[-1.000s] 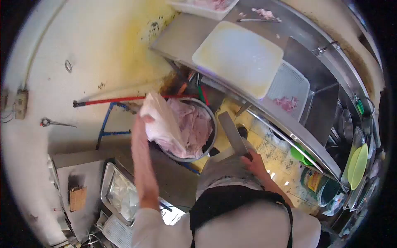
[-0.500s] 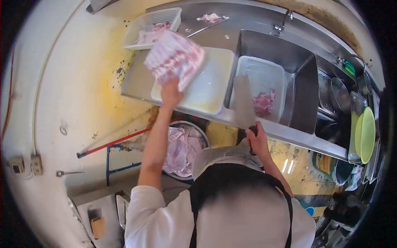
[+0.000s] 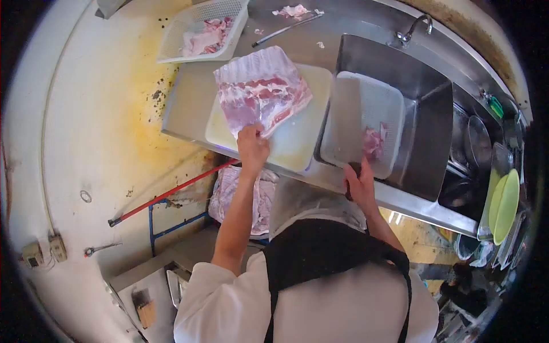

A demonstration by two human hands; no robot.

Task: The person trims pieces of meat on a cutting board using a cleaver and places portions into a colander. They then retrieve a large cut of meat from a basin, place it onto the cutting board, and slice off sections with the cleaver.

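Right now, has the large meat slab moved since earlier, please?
Yes: the meat slab went from beside the cutting board to over it.

Fairly bright, even lt; source out of view. Glare on shiny steel sink rim (image 3: 412,207) + pale glossy floor tiles (image 3: 400,218). Soft shadows on off-white wall (image 3: 114,114). Strong fisheye: edges curved, corners blk. Slight blur, esp. periphery.

Showed a pink-and-white slab of ribs (image 3: 260,86) spread over a cutting board (image 3: 300,134) and a broad gray cleaver (image 3: 346,117) above a basket (image 3: 392,108).
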